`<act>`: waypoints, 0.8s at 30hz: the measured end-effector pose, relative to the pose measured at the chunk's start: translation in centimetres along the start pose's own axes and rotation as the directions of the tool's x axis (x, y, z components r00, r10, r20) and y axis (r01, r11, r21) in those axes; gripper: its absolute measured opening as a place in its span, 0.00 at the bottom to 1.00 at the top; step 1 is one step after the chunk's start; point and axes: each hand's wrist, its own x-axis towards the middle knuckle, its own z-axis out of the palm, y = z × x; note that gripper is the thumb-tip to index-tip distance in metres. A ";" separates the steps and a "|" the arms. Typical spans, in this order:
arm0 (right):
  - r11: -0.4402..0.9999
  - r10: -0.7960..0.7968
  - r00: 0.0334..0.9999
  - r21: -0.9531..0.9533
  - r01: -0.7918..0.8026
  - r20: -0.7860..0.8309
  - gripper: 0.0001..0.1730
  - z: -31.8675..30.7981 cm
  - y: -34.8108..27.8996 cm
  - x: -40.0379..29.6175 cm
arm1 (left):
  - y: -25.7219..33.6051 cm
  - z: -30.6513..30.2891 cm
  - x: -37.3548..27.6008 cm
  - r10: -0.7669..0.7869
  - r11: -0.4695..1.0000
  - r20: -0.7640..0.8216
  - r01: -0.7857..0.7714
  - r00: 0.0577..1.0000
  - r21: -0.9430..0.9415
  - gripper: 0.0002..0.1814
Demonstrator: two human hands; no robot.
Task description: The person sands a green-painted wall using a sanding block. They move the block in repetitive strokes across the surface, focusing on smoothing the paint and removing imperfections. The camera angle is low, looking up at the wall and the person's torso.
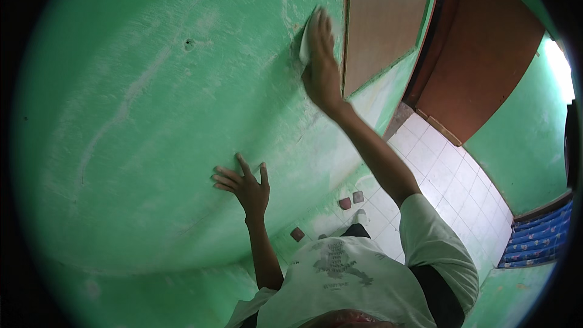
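A green painted wall [218, 100] fills most of the view, with pale scuffs, a long whitish streak and a small hole. My right hand [325, 75] lies flat on it near the brown panel, fingers pointing up. Under that palm is a thin pale sheet [305, 48], possibly sandpaper, pressed against the wall; most of it is hidden by the hand. Lower down, my left hand [253, 193] rests with fingers spread on the wall and holds nothing.
A brown panel [385, 23] is set in the wall on the right, with a brown door [483, 54] beyond. On the white tiled floor [423, 155] lie a reddish piece [345, 203], a grey square [358, 196] and a dark red square [297, 234]. A blue patterned curtain [535, 237] hangs far right.
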 end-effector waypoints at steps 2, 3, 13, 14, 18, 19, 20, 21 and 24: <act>0.999 -0.007 0.995 -0.038 0.011 0.095 0.59 0.2 -0.6 -1.1 | -0.1 0.2 -0.1 0.010 1.000 -0.011 -0.009 1.000 0.030 0.49; 0.996 0.061 0.979 -0.081 -0.045 0.197 0.59 0.4 -1.0 -1.7 | -0.1 0.2 -0.1 0.017 0.999 -0.024 -0.016 1.000 0.031 0.49; 0.971 0.133 0.953 -0.231 -0.069 0.272 0.56 -0.6 -1.6 0.3 | -0.3 0.3 -0.1 0.017 0.999 -0.022 -0.016 1.000 0.039 0.49; 0.972 0.109 0.945 -0.233 -0.036 0.308 0.56 -0.6 -1.7 -0.2 | -0.3 0.2 -0.1 0.014 0.999 -0.019 -0.013 1.000 0.046 0.49; 0.947 0.052 0.978 -0.320 0.016 0.203 0.54 -1.2 -1.4 0.7 | -0.2 0.0 -0.1 0.009 0.999 -0.014 -0.008 1.000 0.035 0.50; 0.940 -0.002 0.991 -0.337 0.047 0.133 0.52 -1.3 -1.2 1.1 | -0.2 -0.1 -0.2 0.008 1.000 -0.018 -0.008 1.000 0.003 0.48; 0.948 0.037 0.984 -0.317 0.022 0.176 0.52 -1.3 -1.2 0.9 | -0.1 -0.1 -0.2 -0.001 0.999 -0.029 0.000 1.000 -0.038 0.46; 0.947 -0.035 0.993 -0.313 0.068 0.110 0.51 -1.3 -1.3 0.9 | -0.1 -0.1 -0.2 -0.020 0.997 -0.024 0.018 1.000 -0.074 0.44; 0.926 0.078 0.967 -0.376 0.020 0.244 0.57 -0.9 -1.4 0.3 | -0.1 0.0 -0.1 -0.005 0.998 -0.038 0.003 0.999 -0.065 0.44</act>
